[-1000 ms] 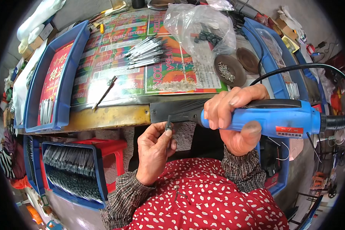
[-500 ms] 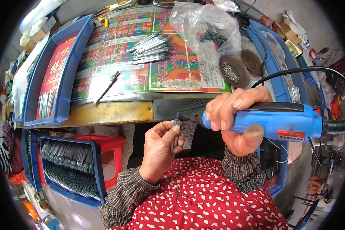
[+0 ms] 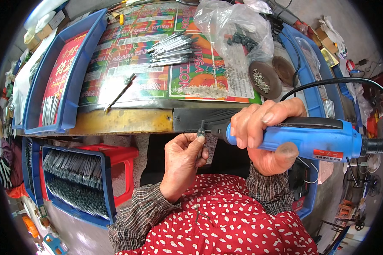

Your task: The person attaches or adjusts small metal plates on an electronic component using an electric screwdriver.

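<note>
With our left grip pinching the small dark piece at the frame's centre and our right grip wrapped around the blue driver right of centre, we do best to align these 2 squarely and press without tilting.

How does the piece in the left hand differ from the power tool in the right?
The power tool is mainly bright blue, the piece dark. The power tool is bulky, the piece slim. The power tool lies across the view; the piece points up it. Both are hand-held.
</note>
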A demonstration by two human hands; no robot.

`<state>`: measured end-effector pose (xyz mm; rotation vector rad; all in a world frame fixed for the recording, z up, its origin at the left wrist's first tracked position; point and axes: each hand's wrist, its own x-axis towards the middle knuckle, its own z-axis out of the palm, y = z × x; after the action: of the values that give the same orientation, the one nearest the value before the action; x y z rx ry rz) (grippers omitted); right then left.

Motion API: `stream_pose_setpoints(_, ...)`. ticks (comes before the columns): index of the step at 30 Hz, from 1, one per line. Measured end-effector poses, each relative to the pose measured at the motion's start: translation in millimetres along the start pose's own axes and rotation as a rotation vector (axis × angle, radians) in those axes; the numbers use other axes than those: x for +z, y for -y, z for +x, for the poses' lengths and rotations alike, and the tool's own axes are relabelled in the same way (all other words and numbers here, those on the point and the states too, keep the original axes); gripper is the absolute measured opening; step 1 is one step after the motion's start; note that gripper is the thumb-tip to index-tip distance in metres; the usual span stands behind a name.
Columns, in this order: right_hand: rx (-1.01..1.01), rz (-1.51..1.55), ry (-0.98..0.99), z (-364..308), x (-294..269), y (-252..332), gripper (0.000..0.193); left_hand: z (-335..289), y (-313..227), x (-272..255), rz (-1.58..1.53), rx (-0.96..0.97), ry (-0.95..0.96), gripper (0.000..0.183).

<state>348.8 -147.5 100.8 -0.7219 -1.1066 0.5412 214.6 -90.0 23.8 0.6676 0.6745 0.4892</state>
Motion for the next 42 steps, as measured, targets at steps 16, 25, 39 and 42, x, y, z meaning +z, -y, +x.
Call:
stream_pose_setpoints(16,0.042,0.020,-0.003,0,4,-3,0.046,-1,-1,3,-0.011,0.023,-0.004,0.011)
stream_pose_setpoints(25,0.053,0.024,0.020,1,1,-6,0.047,-2,0,5,-0.026,0.016,-0.022,0.011)
stream_pose_setpoints(39,0.124,-0.033,0.240,16,2,-10,0.047,-3,-4,11,0.047,0.003,-0.092,0.013)
stream_pose_setpoints(42,0.162,-0.130,0.308,16,-4,-10,0.050,-4,-4,11,0.037,0.005,-0.086,0.013)
